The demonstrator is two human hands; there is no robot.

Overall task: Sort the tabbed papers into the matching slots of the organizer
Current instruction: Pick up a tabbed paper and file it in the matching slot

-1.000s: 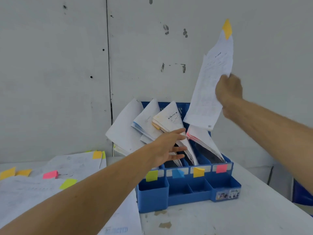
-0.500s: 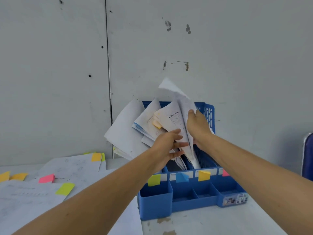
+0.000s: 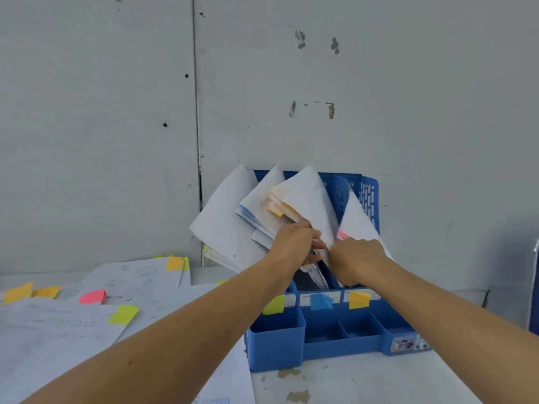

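Nearest: 2 bare forearms reach forward over the white counter (image 3: 350, 380). To their left, loose white tabbed papers (image 3: 58, 330) lie flat and overlapping, with green, pink and orange tabs showing. These are not yet sorted.

Next: a blue plastic desk organizer (image 3: 277, 339) stands on the counter. Its front rail shows 3 slot markers: a yellow-green label (image 3: 273, 305), a blue label (image 3: 320, 301) and an orange label (image 3: 358, 299). The right forearm covers the 4th.

At the slot mouths: the right grip (image 3: 355, 260) sits low, knuckles toward the camera, fingers curled round the bottom edge of the white sheet with an orange tab (image 3: 309, 196). The left grip (image 3: 294, 243) is unclenched, fingers laid fairly straight against the neighbouring sheets and pressing them leftward.

Change: 1 s ago the right grip held this sheet high above the organizer. 0.5 s ago it was entering the slots. Now it stands in the slot behind the orange label, leaning left among other orange-tabbed sheets. Judgement: the colour matches and the sheet looks nearly seated; it needs only release before the next loose paper.

Behind: the white papers with a pink tab (image 3: 358, 223) stand in the rightmost slot, just beside the new sheet. Farthest: a grey panelled wall (image 3: 116, 112).
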